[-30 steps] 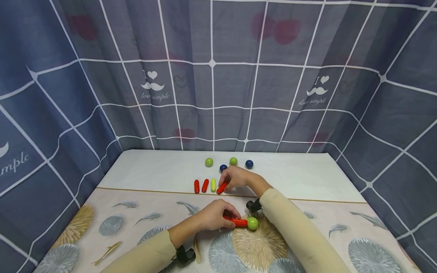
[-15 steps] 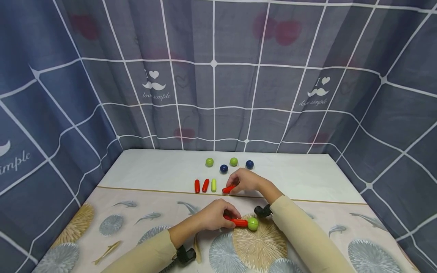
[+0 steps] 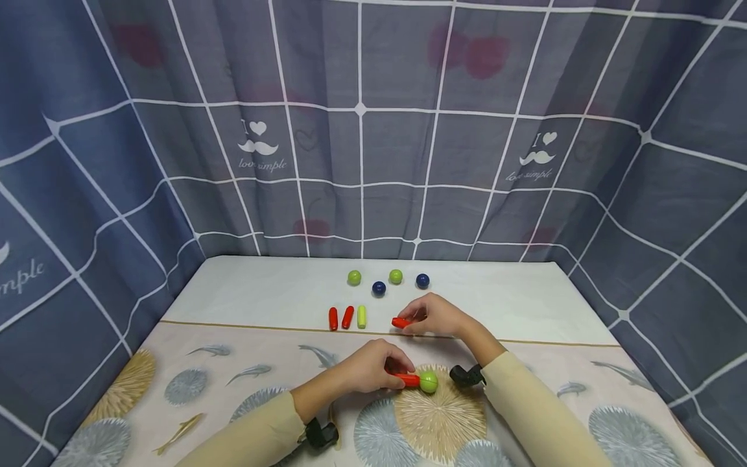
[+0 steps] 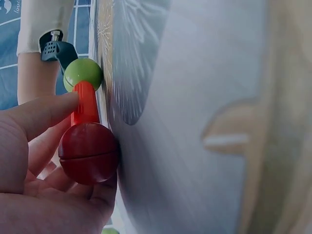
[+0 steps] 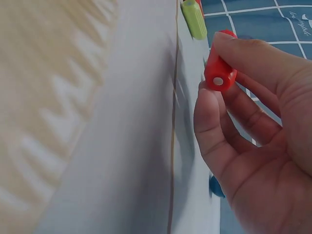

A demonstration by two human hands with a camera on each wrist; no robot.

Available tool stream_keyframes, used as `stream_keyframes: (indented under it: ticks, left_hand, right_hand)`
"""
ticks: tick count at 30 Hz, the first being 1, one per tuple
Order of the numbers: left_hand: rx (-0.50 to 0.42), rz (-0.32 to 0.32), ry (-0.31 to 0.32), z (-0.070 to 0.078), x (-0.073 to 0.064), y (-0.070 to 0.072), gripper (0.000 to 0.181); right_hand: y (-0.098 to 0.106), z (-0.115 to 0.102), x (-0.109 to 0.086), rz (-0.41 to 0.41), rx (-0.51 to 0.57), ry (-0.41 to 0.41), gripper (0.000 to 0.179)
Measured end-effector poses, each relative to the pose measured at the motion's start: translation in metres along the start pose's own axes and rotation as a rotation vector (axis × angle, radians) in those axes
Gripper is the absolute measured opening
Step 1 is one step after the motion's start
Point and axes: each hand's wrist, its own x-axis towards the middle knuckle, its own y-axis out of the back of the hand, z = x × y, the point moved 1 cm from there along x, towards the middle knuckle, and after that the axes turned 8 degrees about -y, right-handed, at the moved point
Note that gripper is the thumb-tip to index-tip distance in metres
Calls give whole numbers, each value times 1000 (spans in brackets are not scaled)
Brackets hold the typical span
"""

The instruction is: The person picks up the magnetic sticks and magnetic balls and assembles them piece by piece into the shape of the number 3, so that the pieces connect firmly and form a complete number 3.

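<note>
In the head view my left hand holds a joined piece low over the patterned cloth. Seen from the left wrist, this piece is a red rod between a green ball and a dark red ball. Thumb and fingers grip it around the rod and the red ball. Farther back, my right hand pinches a loose red rod between thumb and fingers. A pale round spot shows on that rod's end in the right wrist view.
Left of my right hand lie two red rods and a yellow-green rod. Behind them are two green balls and two dark blue balls on the white strip. A checked curtain encloses the table.
My right hand has moved right and slightly toward me with the red rod, which has turned from slanting to nearly level. The left hand stays in place with its piece.
</note>
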Motion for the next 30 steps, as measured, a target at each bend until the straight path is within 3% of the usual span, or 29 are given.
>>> stream_keyframes:
  ticks: [12,24,30]
  left_hand:
    - [9,-3,-23,4,7,1,22]
    - [54,-18,-64,7,16,-2,22]
    - [45,6,-69,8,20,-8,19]
  right_hand:
    - [1,9,-27,28,249,-69,35]
    - [-3,13,-45,84,375,-194,37]
    - [-7,13,-52,86,471,-251,38]
